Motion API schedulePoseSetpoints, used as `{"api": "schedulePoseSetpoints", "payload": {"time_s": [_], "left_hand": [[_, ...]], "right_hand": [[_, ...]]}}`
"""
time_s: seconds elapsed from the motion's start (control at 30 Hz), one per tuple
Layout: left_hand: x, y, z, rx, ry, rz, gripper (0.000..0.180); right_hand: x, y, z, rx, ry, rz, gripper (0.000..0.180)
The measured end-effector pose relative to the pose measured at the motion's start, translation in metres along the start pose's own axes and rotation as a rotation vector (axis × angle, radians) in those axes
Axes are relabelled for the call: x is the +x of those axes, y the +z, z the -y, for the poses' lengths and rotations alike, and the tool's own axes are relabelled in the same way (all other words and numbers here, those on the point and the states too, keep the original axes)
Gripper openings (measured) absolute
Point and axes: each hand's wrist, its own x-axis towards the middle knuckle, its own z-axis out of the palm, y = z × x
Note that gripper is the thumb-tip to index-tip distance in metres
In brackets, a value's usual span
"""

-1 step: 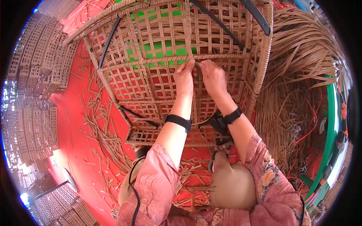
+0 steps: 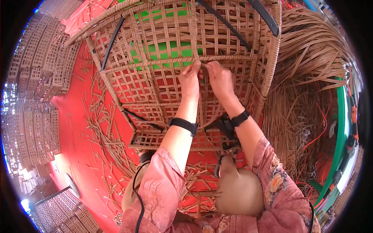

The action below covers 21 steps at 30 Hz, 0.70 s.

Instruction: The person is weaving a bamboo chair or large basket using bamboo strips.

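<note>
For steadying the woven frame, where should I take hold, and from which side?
Probably by the thick wrapped rail on the right edge of the woven frame, coming from the person's right and curling the fingers around it. It is long and stouter than the thin flat strips of the open lattice, and both the left hand and right hand are away from it.
</note>
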Motion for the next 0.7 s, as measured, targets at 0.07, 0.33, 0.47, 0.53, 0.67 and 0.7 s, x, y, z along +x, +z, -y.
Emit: {"api": "schedulePoseSetpoints", "payload": {"time_s": [0.07, 0.33, 0.47, 0.53, 0.67, 0.7], "left_hand": [[0.002, -0.005, 0.003, -0.033, 0.005, 0.044, 0.019], [0.002, -0.014, 0.008, -0.049, 0.004, 0.115, 0.023], [-0.002, -0.009, 0.009, -0.055, -0.010, 0.100, 0.030], [-0.001, -0.014, 0.011, -0.100, -0.022, 0.133, 0.036], [0.000, -0.022, 0.012, -0.230, -0.067, 0.258, 0.048], [0.001, -0.023, 0.010, -0.261, -0.084, 0.297, 0.051]], "right_hand": [[-0.001, 0.000, -0.002, 0.026, 0.018, 0.004, 0.017], [0.006, -0.002, -0.003, 0.136, 0.141, 0.035, 0.017], [0.007, 0.014, -0.010, 0.199, 0.228, -0.015, 0.016], [0.007, 0.017, 0.004, 0.277, 0.409, 0.038, 0.018], [0.012, 0.021, 0.010, 0.705, 0.735, 0.179, 0.024], [0.014, 0.023, 0.003, 0.786, 0.747, 0.217, 0.023]]}}
